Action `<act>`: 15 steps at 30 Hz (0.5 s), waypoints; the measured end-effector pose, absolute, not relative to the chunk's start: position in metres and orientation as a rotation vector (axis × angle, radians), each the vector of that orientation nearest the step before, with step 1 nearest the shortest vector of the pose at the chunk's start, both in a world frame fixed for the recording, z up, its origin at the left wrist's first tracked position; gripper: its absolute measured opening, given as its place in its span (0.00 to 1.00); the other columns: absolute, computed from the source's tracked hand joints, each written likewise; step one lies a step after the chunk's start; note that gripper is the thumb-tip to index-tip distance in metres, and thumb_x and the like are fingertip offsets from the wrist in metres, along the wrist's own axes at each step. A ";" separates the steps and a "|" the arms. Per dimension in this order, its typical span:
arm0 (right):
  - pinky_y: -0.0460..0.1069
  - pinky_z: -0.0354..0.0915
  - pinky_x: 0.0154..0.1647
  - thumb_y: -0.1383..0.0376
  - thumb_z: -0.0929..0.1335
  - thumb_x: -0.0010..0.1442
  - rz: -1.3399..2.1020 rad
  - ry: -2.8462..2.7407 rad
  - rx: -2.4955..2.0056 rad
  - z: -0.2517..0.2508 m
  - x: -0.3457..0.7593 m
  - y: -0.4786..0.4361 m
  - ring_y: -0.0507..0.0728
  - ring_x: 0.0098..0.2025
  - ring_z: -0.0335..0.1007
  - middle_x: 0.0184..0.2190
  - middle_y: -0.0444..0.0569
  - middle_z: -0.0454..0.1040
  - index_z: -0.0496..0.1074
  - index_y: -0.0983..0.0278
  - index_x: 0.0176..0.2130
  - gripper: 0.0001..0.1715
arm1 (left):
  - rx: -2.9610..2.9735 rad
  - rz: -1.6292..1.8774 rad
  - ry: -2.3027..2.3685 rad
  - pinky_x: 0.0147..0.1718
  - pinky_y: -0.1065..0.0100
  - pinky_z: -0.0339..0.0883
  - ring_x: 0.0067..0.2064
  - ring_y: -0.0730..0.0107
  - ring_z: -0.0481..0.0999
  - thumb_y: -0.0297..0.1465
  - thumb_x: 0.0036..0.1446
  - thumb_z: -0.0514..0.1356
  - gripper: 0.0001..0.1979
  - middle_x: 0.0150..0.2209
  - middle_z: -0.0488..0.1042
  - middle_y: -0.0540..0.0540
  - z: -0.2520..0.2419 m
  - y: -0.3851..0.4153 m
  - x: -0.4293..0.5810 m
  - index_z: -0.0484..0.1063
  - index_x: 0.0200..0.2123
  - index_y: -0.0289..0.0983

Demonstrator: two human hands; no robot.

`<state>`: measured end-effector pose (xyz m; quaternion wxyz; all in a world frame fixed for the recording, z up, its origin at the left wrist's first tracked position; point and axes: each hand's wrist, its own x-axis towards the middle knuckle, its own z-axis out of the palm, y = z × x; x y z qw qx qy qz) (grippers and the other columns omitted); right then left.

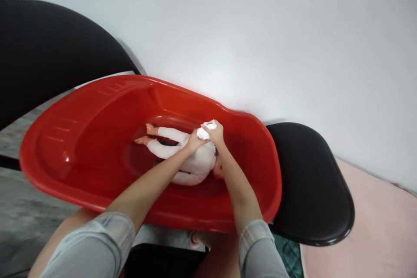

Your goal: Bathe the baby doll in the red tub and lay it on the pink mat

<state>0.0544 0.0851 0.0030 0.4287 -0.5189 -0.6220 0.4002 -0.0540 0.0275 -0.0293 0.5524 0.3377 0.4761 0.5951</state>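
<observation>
White cloth: frame centre, bunched.
Your left hand: gripping its left side.
Your right hand: gripping its right side.
Doll: centre, beneath your hands, inside red tub.
Black seat: lower right, beside the tub.

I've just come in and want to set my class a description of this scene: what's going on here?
A person is holding a bunched white cloth between the left hand and right hand, over a doll in white. The doll lies in a red tub, its head partly hidden by the right forearm. A black seat stands by the tub's narrower end.
</observation>
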 end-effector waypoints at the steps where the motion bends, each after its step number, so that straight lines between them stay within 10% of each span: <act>1: 0.47 0.66 0.36 0.48 0.77 0.47 0.960 -1.511 -1.310 0.000 0.054 0.086 0.54 0.32 0.71 0.29 0.45 0.77 0.72 0.64 0.31 0.24 | 0.762 1.424 1.107 0.54 0.54 0.72 0.45 0.55 0.80 0.24 0.34 0.76 0.26 0.42 0.82 0.43 -0.032 0.028 -0.050 0.78 0.41 0.36; 9: 0.45 0.64 0.31 0.43 0.68 0.63 0.813 -1.247 -1.462 -0.015 0.045 0.095 0.52 0.28 0.69 0.25 0.46 0.76 0.70 0.63 0.26 0.29 | 0.459 1.491 0.948 0.55 0.56 0.70 0.47 0.57 0.81 0.27 0.35 0.78 0.30 0.41 0.82 0.45 -0.034 0.023 -0.035 0.75 0.45 0.37; 15: 0.48 0.75 0.34 0.45 0.63 0.69 1.357 -0.539 -1.423 -0.005 0.051 0.102 0.55 0.33 0.80 0.36 0.50 0.82 0.75 0.63 0.42 0.26 | 0.423 1.525 1.054 0.51 0.61 0.70 0.41 0.64 0.79 0.25 0.38 0.77 0.21 0.38 0.81 0.47 -0.036 0.022 -0.047 0.76 0.37 0.36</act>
